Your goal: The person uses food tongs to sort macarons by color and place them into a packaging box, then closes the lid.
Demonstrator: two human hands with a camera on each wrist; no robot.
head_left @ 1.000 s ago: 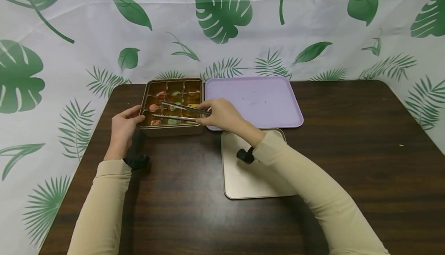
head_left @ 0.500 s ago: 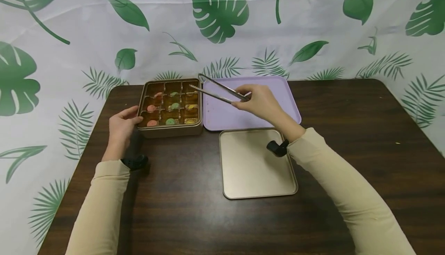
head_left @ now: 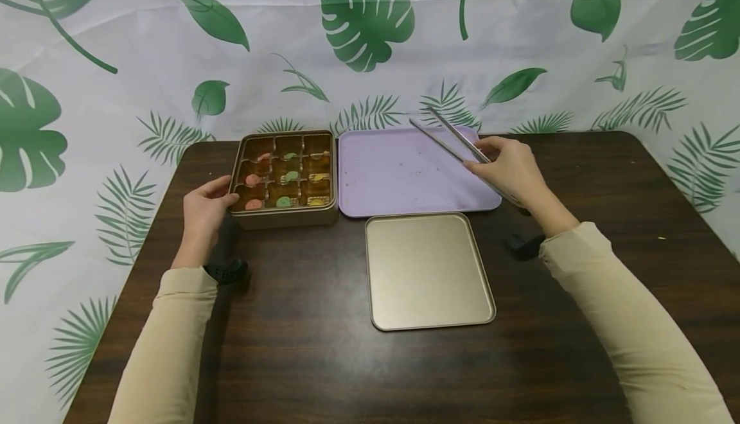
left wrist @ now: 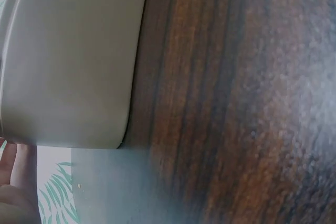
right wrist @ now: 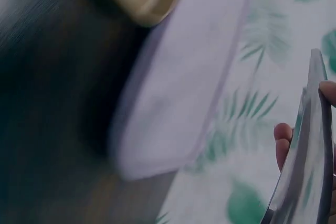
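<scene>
At the tin's left side, my left hand (head_left: 202,215) rests with its thumb at the rim and its other fingers along the wall. The gold square tin (head_left: 283,216) holds a clear insert with several compartments, in which small red, green and yellow round pieces (head_left: 283,202) lie. My right hand (head_left: 514,170) holds metal tongs (head_left: 462,139) above the right end of the lilac tray (head_left: 376,199). The tongs' arms are spread slightly, with nothing between their tips. In the right wrist view, fingers and thumb pinch the tongs (right wrist: 310,156) from both sides.
A flat gold lid (head_left: 428,273) lies in front of the lilac tray, which has small crumbs on it. Everything stands on a dark wooden table (head_left: 300,360). Behind hangs a white cloth with green leaves (head_left: 370,22). A tiny yellow crumb (head_left: 661,238) lies far right.
My right hand has carried the tongs from over the tin to the right, across the lilac tray, and their tips have risen. The left hand stays at the tin.
</scene>
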